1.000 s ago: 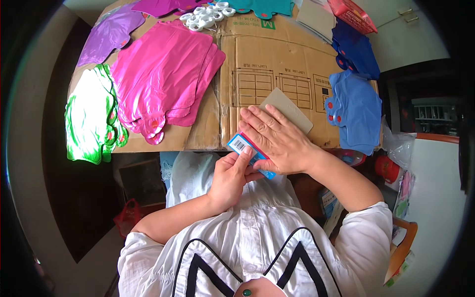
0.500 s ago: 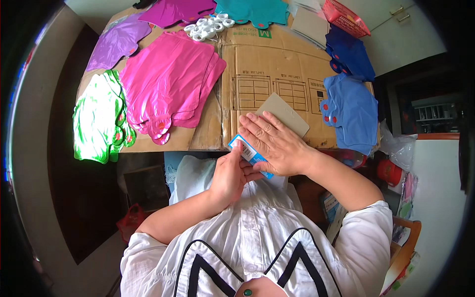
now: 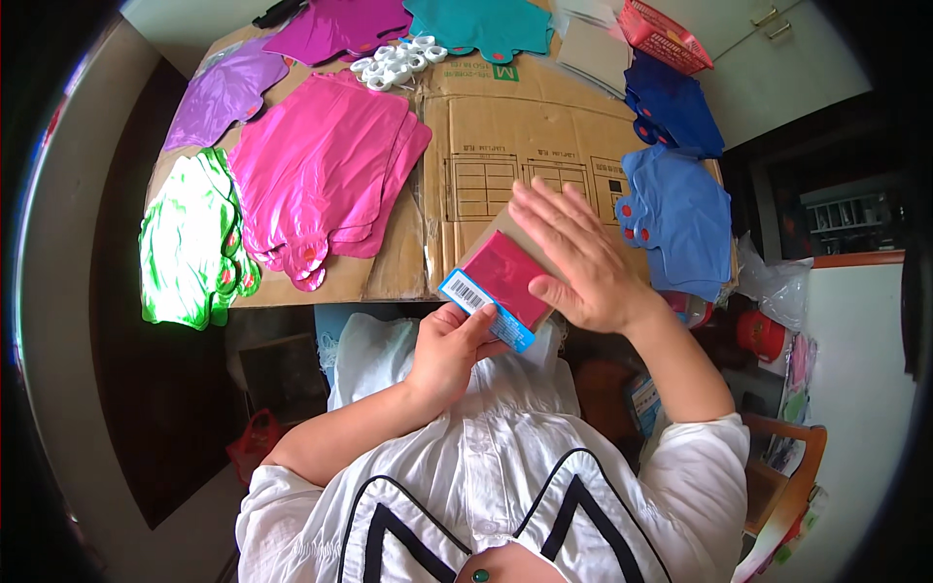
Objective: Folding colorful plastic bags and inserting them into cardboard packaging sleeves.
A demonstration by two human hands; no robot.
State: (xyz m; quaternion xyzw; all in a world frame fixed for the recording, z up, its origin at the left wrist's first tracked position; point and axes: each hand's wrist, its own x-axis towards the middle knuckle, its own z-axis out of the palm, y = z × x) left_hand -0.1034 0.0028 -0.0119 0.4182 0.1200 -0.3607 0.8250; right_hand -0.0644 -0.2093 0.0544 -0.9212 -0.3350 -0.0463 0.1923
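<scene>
A small flat packet of folded shiny pink film (image 3: 505, 275) has a blue and white header card (image 3: 468, 291) with a barcode along its lower edge. My left hand (image 3: 445, 348) grips that header, thumb on top and fingers underneath. Behind the film lies a flat beige card (image 3: 526, 235), partly covered; whether it is also held cannot be told. My right hand (image 3: 581, 255) is open beside the packet's right edge, fingers stretched out together and thumb apart, slightly blurred. Its palm partly hides the packet and the beige card.
Pink foil sheets (image 3: 321, 165) and green-white ones (image 3: 185, 238) cover the cardboard's (image 3: 520, 121) left side. Blue sheets (image 3: 680, 219) and dark blue sheets (image 3: 675, 102) lie right. White ribbon rolls (image 3: 397, 64), beige cards (image 3: 595, 56) and a red basket (image 3: 665, 39) are farther back.
My right hand has lifted off the packet and shifted right, uncovering the pink film. My left hand still grips the header, its thumb now farther right along it.
</scene>
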